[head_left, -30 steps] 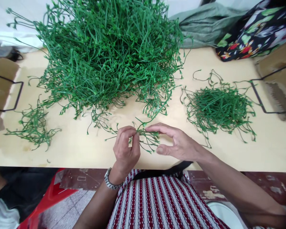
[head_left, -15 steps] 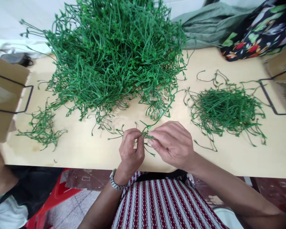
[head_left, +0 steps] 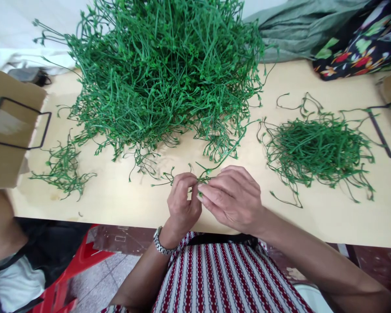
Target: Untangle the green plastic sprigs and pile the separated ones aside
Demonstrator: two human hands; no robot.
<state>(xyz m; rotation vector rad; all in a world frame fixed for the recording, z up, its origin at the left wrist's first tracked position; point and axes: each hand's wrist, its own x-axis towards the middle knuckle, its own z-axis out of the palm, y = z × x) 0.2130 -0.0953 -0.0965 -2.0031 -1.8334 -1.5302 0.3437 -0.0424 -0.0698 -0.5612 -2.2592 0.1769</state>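
Note:
Thin green stems (head_left: 165,178) with small forked tips, plastic-looking, stick out to the left of my left hand (head_left: 184,201), which pinches them between thumb and fingers. My right hand (head_left: 233,200) has its fingertips closed on the same stems, right up against the left fingertips; much of the stems is hidden there. A longer, thicker green stem (head_left: 228,152) curves up and right from a small bulb above the fingers. Beyond the hands rises a big heap of green stems (head_left: 163,78). A smaller pile of stems (head_left: 316,150) lies to the right.
A small loose pile of stems (head_left: 63,169) lies on the table (head_left: 124,204) at left. Cardboard boxes with black wire loops stand at the left (head_left: 16,126) and right edges. Grey-green cloth (head_left: 289,30) and floral fabric (head_left: 361,48) sit at the back right. Another person's arm (head_left: 0,226) shows at left.
My right hand has gone from spread fingers to closing on the stems beside my left fingertips. The whole view has shifted slightly, so the table appears further right.

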